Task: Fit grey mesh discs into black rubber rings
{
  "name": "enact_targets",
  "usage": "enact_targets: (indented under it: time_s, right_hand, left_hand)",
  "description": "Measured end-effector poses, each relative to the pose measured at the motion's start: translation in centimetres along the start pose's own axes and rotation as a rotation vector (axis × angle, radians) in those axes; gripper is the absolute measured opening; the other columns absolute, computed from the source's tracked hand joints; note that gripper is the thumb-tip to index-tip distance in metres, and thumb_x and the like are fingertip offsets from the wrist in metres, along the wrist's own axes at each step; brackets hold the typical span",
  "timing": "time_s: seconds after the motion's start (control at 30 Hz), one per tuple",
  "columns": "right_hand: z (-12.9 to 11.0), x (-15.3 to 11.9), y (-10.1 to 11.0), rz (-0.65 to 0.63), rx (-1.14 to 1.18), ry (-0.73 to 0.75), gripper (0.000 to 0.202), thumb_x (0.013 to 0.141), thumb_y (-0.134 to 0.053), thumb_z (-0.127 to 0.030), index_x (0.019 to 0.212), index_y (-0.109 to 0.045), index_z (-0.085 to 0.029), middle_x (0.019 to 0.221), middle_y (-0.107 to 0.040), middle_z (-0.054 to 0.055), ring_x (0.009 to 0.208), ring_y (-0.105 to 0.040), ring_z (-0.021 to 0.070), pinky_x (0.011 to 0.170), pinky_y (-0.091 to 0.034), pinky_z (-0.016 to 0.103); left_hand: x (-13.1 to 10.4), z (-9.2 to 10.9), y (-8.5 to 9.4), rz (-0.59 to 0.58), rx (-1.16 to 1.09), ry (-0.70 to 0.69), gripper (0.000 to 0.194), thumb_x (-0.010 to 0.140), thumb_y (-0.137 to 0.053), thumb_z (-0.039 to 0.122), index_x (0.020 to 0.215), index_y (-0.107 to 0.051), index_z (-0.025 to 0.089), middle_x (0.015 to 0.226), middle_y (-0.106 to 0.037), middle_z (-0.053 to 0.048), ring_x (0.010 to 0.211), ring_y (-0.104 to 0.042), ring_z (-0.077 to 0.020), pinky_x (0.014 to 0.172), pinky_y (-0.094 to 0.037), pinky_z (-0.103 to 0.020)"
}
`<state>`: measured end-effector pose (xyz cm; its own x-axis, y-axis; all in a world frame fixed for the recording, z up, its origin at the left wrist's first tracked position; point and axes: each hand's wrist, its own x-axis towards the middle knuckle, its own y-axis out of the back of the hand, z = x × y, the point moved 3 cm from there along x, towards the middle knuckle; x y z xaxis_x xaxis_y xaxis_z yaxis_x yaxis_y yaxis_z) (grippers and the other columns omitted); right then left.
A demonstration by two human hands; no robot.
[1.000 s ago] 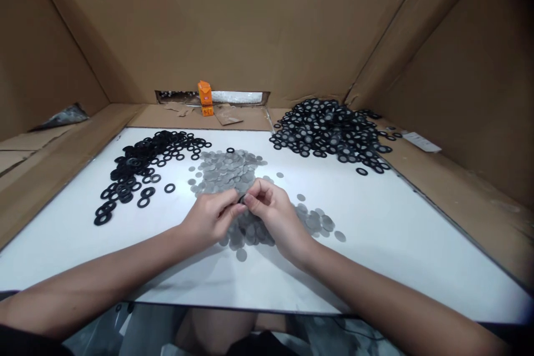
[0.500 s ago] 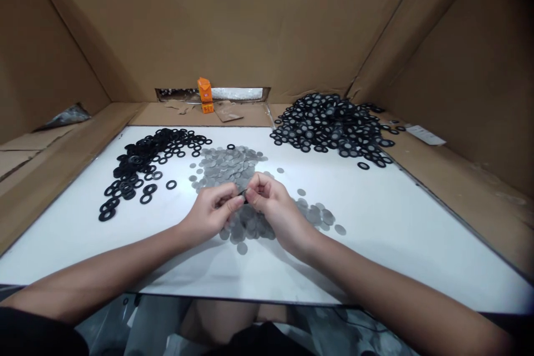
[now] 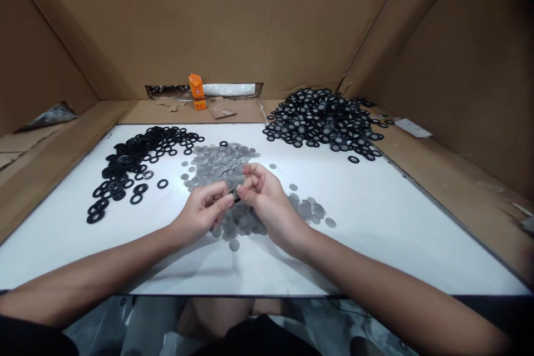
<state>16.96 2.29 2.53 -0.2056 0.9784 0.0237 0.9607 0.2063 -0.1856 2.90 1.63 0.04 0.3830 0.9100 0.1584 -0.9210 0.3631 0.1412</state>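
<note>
Left grip (image 3: 204, 208): thumb and bent forefinger pinching one side of a dark piece (image 3: 236, 197). Right grip (image 3: 269, 200): thumb and fingertip pinching the other side of it, remaining fingers curled just above. Piece sits between both grips, held over the discs; looks like a black ring, but fingertips cover most of it, can't tell if it's filled.

Grey discs (image 3: 223, 161): loose heap below and beyond both grips, some nearer the person, more to the right of the right grip. Stray disc (image 3: 234, 245) lies just apart, nearer the person than the grips. Single ring (image 3: 224, 144) rests at the discs' far edge, beyond the grips.

Black rings (image 3: 137, 147): heap left of and beyond the left grip, thinning toward the person. Lone ring (image 3: 162, 183) between that heap and the left grip.

Filled rings (image 3: 321, 117): big heap beyond the right grip and to its right, many with grey centres, spilling past the worktop edge onto cardboard. Loose filled ring (image 3: 354, 159) just off its near side.

White worktop (image 3: 354, 233) under both grips. Cardboard wall (image 3: 267, 22) beyond them, with a slot; orange box (image 3: 196, 89) in front of the slot, beyond the left grip. White label (image 3: 413, 127) far right of the right grip.
</note>
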Motion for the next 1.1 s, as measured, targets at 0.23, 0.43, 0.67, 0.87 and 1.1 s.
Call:
enact_targets:
  time_s: [0.23, 0.43, 0.67, 0.87, 1.1]
  right_hand:
    - [0.0, 0.0, 0.1, -0.07, -0.064, -0.04, 0.025, 0.07, -0.062, -0.017, 0.091, -0.048, -0.02, 0.057, -0.043, -0.009, 0.051, -0.036, 0.0094, 0.051, -0.026, 0.024]
    - [0.0, 0.3, 0.7, -0.146, 0.026, -0.169, 0.036, 0.066, -0.07, -0.016, 0.097, -0.051, -0.018, 0.055, -0.044, -0.01, 0.052, -0.038, 0.0089, 0.054, -0.028, 0.024]
    - [0.4, 0.8, 0.4, -0.259, -0.209, -0.147, 0.027, 0.073, -0.056, -0.003, 0.094, -0.049, -0.018, 0.054, -0.042, -0.011, 0.047, -0.035, 0.0075, 0.048, -0.027, 0.023]
    - [0.1, 1.0, 0.4, -0.227, -0.297, -0.055, 0.028, 0.073, -0.052, -0.001, 0.094, -0.049, -0.019, 0.055, -0.042, -0.01, 0.049, -0.039, 0.0084, 0.05, -0.033, 0.023]
    - [-0.1, 0.6, 0.2, -0.141, -0.181, -0.019, 0.026, 0.073, -0.056, -0.008, 0.094, -0.045, -0.019, 0.056, -0.043, -0.011, 0.05, -0.039, 0.0089, 0.05, -0.031, 0.023]
  left_hand:
    - [0.0, -0.5, 0.2, -0.016, -0.048, 0.021, 0.036, 0.089, -0.056, 0.044, 0.068, -0.048, 0.016, 0.041, -0.045, 0.007, 0.034, -0.041, -0.0058, 0.038, -0.03, -0.017]
    - [-0.1, -0.1, 0.3, -0.024, -0.003, 0.008, 0.036, 0.089, -0.056, 0.043, 0.068, -0.049, 0.015, 0.041, -0.045, 0.007, 0.035, -0.041, -0.0054, 0.039, -0.03, -0.017]
    - [0.0, 0.1, 0.1, -0.033, 0.04, -0.028, 0.042, 0.089, -0.055, 0.047, 0.063, -0.046, 0.016, 0.04, -0.044, 0.006, 0.035, -0.038, -0.0051, 0.039, -0.028, -0.018]
    - [0.2, -0.4, -0.1, -0.032, -0.038, -0.019, 0.043, 0.09, -0.052, 0.047, 0.062, -0.043, 0.017, 0.039, -0.041, 0.008, 0.035, -0.036, -0.0044, 0.041, -0.028, -0.018]
    - [0.1, -1.0, -0.1, -0.04, -0.104, 0.014, 0.037, 0.091, -0.053, 0.046, 0.068, -0.048, 0.016, 0.039, -0.04, 0.009, 0.033, -0.033, -0.0045, 0.039, -0.024, -0.018]
